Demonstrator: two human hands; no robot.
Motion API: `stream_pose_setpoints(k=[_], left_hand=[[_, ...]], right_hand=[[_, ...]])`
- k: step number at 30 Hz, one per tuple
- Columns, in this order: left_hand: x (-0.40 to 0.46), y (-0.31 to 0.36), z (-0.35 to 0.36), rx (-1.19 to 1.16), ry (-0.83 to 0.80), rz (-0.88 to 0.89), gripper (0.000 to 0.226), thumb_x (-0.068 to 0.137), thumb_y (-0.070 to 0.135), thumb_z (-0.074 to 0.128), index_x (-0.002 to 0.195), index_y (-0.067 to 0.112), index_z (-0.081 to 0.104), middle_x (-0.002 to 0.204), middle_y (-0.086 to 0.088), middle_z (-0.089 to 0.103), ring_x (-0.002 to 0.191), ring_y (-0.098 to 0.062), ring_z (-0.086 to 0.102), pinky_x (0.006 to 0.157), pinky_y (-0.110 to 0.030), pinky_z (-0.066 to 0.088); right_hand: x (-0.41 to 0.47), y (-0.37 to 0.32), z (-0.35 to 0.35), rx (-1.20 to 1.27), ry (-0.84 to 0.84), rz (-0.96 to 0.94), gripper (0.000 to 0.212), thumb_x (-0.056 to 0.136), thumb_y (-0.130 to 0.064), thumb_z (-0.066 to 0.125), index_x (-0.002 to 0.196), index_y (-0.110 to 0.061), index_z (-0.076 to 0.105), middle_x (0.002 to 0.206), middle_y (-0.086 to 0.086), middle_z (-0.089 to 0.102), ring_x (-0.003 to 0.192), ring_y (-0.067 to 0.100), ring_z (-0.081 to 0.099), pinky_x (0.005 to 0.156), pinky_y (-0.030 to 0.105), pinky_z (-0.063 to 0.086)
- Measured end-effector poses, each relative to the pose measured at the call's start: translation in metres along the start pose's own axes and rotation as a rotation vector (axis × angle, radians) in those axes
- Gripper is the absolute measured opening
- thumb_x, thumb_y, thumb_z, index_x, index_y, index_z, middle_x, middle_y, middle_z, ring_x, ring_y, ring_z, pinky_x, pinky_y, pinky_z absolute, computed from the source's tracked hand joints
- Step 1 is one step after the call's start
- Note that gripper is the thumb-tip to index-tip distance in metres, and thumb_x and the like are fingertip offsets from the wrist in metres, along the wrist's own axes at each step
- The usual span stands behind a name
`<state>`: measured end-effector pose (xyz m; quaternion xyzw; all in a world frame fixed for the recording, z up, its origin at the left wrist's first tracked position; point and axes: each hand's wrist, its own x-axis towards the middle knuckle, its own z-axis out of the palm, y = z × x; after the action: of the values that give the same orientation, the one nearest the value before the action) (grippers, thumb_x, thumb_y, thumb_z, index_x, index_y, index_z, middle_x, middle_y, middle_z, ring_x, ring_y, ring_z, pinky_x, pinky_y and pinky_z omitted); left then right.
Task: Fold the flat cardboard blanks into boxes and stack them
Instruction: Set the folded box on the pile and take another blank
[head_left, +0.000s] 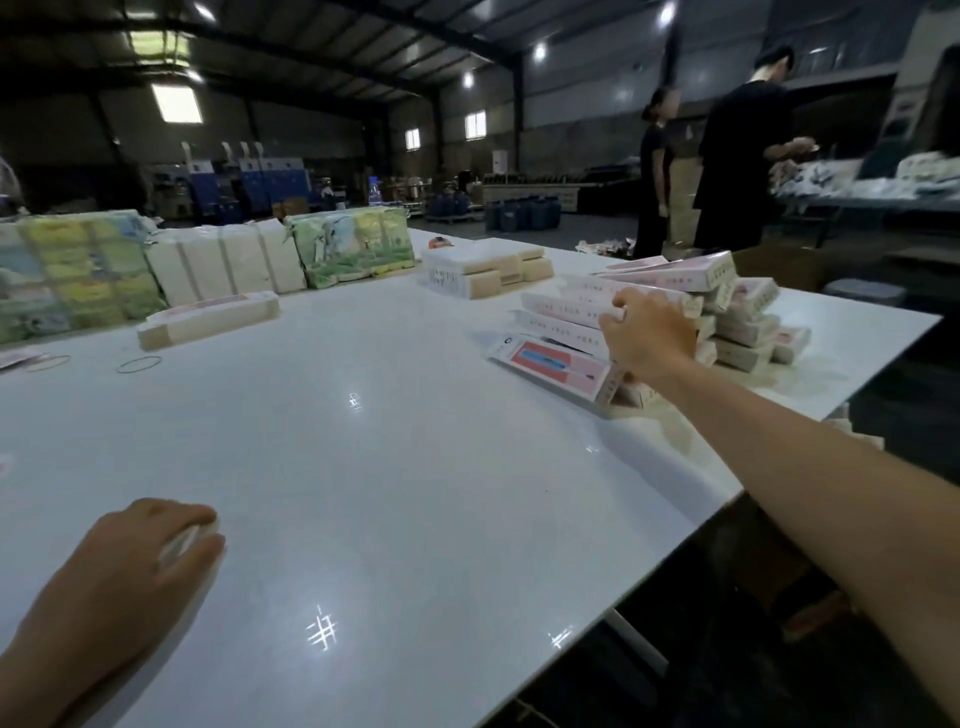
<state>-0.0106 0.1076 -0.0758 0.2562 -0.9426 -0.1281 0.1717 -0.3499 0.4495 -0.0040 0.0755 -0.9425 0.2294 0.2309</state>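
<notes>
The person's right hand (647, 340) is reaching out across the white desk (395, 467) to the pile of folded boxes (727, 312) at its far right edge, and its fingers (615, 312) are curling over the end of one white box (571, 301) in the upper part of that pile, gripping it. Just in front of the pile, a box with a pink panel (550, 366) is lying tilted, leaning against the pile's lower boxes. The left hand (140, 556) is resting on the desk well to the near left of the pile, palm down, its fingers loosely curved with something small and pale showing under them; whether they are gripping it cannot be told. A bundle of flat blanks (208, 319) is lying far to the left of the pile, with a rubber band (139, 365) near it. Wrapped packs (218, 265) are lining the desk's far side, left of the pile. Two people (727, 156) are standing beyond the pile
</notes>
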Motion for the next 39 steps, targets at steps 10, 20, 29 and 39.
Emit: stream_pose_setpoints(k=[10, 20, 29, 39], left_hand=[[-0.005, 0.016, 0.0, -0.065, 0.072, 0.019, 0.019, 0.087, 0.023, 0.062, 0.103, 0.019, 0.069, 0.111, -0.003, 0.063, 0.107, -0.024, 0.052, 0.092, -0.037, 0.04], [-0.012, 0.016, -0.004, -0.057, 0.092, 0.012, 0.028, 0.091, 0.034, 0.053, 0.114, 0.022, 0.063, 0.122, 0.003, 0.057, 0.116, -0.017, 0.045, 0.099, -0.034, 0.038], [-0.003, 0.01, -0.027, -0.287, 0.042, -0.13, 0.026, 0.089, 0.03, 0.058, 0.111, 0.02, 0.066, 0.116, 0.002, 0.061, 0.1, -0.012, 0.055, 0.087, -0.027, 0.043], [0.022, -0.109, -0.092, 0.419, -0.001, -0.813, 0.098, 0.063, 0.081, 0.058, 0.125, 0.008, 0.046, 0.134, -0.016, 0.034, 0.124, -0.032, 0.029, 0.096, -0.044, 0.028]], right_hand=[[-0.082, -0.11, -0.033, 0.302, 0.026, -0.555, 0.029, 0.094, -0.028, 0.049, 0.117, -0.017, 0.064, 0.126, 0.006, 0.06, 0.117, 0.026, 0.048, 0.097, 0.042, 0.038], [-0.214, -0.189, 0.033, 0.108, -0.521, -0.883, 0.03, 0.097, -0.034, 0.04, 0.11, -0.02, 0.063, 0.119, 0.001, 0.056, 0.107, 0.024, 0.048, 0.086, 0.035, 0.044], [-0.215, -0.184, 0.046, 0.167, -0.459, -0.889, 0.031, 0.098, -0.032, 0.039, 0.116, -0.024, 0.062, 0.122, -0.006, 0.055, 0.112, 0.018, 0.047, 0.088, 0.03, 0.041], [-0.216, -0.188, 0.047, 0.192, -0.418, -0.888, 0.028, 0.096, -0.03, 0.042, 0.111, -0.023, 0.064, 0.115, -0.005, 0.059, 0.107, 0.02, 0.049, 0.087, 0.033, 0.042]])
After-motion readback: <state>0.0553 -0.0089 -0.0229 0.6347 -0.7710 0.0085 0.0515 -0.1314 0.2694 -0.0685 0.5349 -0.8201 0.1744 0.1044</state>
